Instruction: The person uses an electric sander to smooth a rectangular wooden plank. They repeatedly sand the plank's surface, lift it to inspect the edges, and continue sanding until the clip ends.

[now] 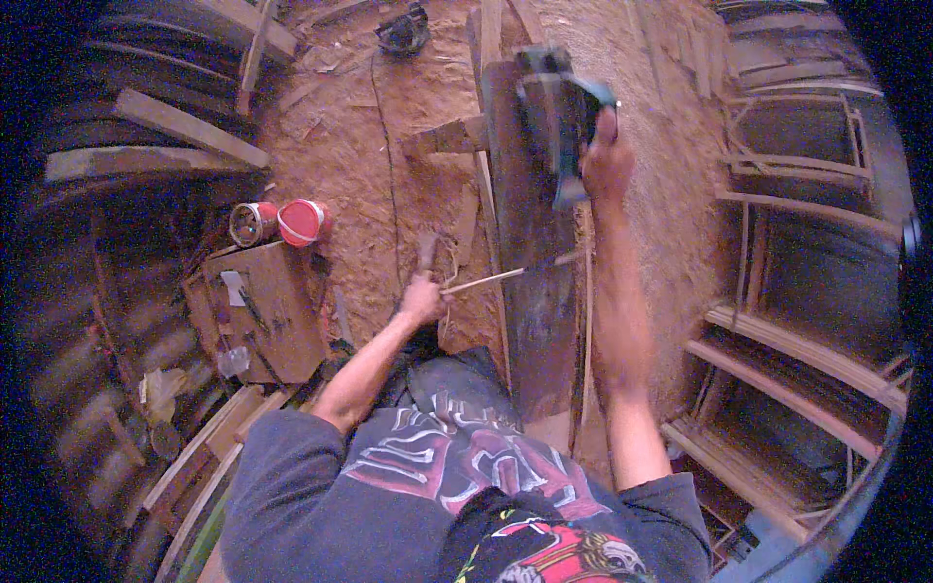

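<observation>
My right hand is closed around the handle of a teal electric planer, blurred by motion. The planer is over the far part of a long dark wooden board, which runs away from me to the right of centre. My left hand is left of the board, its fingers closed on one end of a thin wooden stick. From there the stick slants across the board toward my right forearm. Blur leaves the exact contact of the planer with the board unclear.
Wood shavings cover the floor. A dark cord runs from a dark object at the far side. Two red-and-white buckets stand by a wooden box on the left. Timber is stacked left; wooden frames stand right.
</observation>
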A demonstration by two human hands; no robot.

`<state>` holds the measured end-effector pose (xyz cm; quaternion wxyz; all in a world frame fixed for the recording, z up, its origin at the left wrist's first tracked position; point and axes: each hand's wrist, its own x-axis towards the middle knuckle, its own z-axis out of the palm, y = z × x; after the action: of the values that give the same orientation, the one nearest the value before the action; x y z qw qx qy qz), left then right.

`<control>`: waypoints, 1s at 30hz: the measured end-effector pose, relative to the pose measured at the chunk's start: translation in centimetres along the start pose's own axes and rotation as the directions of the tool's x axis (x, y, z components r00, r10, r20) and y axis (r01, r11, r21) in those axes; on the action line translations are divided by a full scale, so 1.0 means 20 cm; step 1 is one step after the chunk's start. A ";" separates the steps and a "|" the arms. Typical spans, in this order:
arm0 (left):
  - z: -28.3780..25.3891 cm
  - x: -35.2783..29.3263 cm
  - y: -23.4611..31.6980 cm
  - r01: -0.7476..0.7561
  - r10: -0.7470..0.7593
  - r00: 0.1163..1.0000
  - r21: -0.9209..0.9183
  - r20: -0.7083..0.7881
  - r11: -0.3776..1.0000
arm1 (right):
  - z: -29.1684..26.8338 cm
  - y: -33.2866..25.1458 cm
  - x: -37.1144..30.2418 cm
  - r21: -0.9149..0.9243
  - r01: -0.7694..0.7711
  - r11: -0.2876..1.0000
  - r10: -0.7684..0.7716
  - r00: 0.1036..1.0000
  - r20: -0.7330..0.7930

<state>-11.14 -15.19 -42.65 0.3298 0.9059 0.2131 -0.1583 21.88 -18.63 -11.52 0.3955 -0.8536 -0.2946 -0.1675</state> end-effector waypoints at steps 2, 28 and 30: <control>-0.06 -0.11 -0.15 0.159 -0.164 0.981 -0.057 -0.105 0.986 | -0.16 0.06 -0.37 0.105 -0.373 0.922 0.357 0.923 0.145; -0.26 -0.14 -0.24 0.302 -0.468 0.876 -0.624 -0.117 0.721 | 0.32 0.06 0.16 0.001 0.016 1.000 -0.016 0.996 0.093; -0.22 -0.17 -0.33 0.348 -0.479 0.873 -0.568 -0.094 0.745 | 0.11 0.09 -0.18 -0.036 -0.180 0.983 0.183 0.965 0.188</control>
<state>-16.58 -8.77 -41.51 0.4974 0.7189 0.4826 -0.0546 20.38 -19.19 -15.96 0.3711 -0.8928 -0.2502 -0.0508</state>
